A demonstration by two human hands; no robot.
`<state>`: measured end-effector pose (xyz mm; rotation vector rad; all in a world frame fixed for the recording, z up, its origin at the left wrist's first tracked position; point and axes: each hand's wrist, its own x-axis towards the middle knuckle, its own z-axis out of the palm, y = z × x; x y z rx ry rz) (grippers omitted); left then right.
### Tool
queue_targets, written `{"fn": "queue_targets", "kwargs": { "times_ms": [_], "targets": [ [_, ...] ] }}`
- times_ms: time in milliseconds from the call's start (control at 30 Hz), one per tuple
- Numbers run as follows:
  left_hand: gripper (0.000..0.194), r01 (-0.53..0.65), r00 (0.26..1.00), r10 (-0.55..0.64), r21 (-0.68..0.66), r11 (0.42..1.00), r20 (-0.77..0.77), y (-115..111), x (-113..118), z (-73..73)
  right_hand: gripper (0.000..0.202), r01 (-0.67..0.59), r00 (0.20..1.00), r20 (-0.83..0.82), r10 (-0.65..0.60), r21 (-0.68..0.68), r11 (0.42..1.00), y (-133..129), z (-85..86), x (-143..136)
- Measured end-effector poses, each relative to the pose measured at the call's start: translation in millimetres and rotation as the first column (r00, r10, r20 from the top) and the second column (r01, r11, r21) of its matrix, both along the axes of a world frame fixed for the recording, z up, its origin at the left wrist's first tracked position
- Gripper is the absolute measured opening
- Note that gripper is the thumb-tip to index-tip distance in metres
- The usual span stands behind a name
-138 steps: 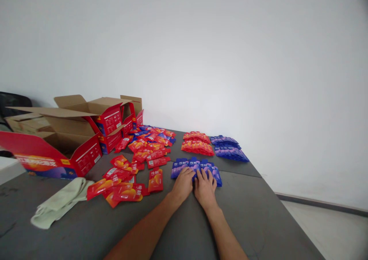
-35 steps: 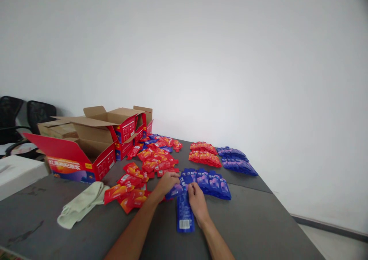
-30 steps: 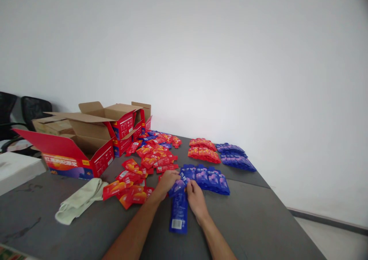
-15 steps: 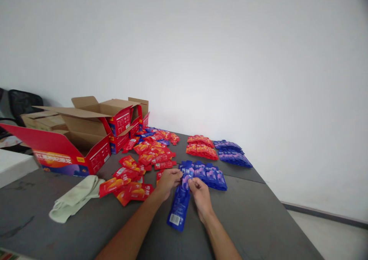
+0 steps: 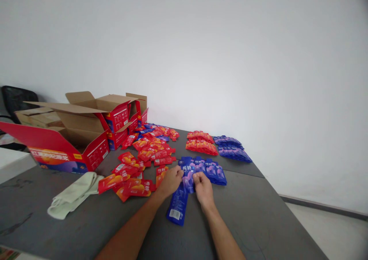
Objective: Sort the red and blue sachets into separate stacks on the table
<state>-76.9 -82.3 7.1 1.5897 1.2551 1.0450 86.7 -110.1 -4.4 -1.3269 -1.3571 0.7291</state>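
Observation:
Between my hands is a blue pouch with pale lettering and a purple fruit print, its front facing up. My left hand pinches its left edge near the top. On its right edge, lower down, the fingers of my right hand are closed. Partly under the held pouch lies a second blue pouch, back side up with a white barcode. Just behind, a row of overlapping blue pouches lies on the dark table; the held pouch covers part of it.
Loose red pouches are scattered left of my hands, with a few blue ones farther back. Stacked red pouches and blue pouches lie near the wall. Open red cartons and a folded pale green cloth are at left.
My right hand has shifted slightly right and down along the pouch's edge. The held pouch now lies flatter and shows more of its front. The view has tilted slightly.

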Motion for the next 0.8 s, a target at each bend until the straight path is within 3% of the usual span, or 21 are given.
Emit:
{"fn": "queue_targets", "kwargs": {
  "times_ms": [100,200,367,467,633,800],
  "targets": [
    [0.028,0.124,0.986,-0.108,-0.126,0.984,0.131,4.3,-2.6,0.1,0.033,-0.046,0.998,-0.055,0.043,-0.049,0.998,0.8,2.7,4.6],
    [0.032,0.157,0.964,-0.11,-0.183,0.97,0.241,6.3,-4.7,0.7,0.033,-0.077,0.987,-0.145,0.067,-0.064,0.995,0.2,2.7,7.3],
    [0.035,0.174,0.975,-0.159,-0.09,0.981,0.155,-0.4,-5.5,3.4,0.036,0.01,0.967,-0.253,-0.018,-0.033,0.999,-1.6,3.8,7.6],
    [0.027,0.182,0.979,-0.178,-0.029,0.983,0.095,-3.5,-3.9,3.1,0.038,-0.022,0.962,-0.272,0.015,-0.023,0.999,-3.8,7.3,4.1],
    [0.021,0.075,0.98,-0.077,0.02,0.997,0.182,-2.0,0.8,1.4,0.046,-0.087,0.967,-0.245,0.074,-0.045,0.995,-7.4,11.7,0.1],
    [0.031,0.124,0.97,-0.112,-0.044,0.991,0.214,-1.7,5.7,-3.2,0.045,-0.051,0.97,-0.237,0.047,-0.007,0.999,-8.3,14.5,0.4]
  ]
}}
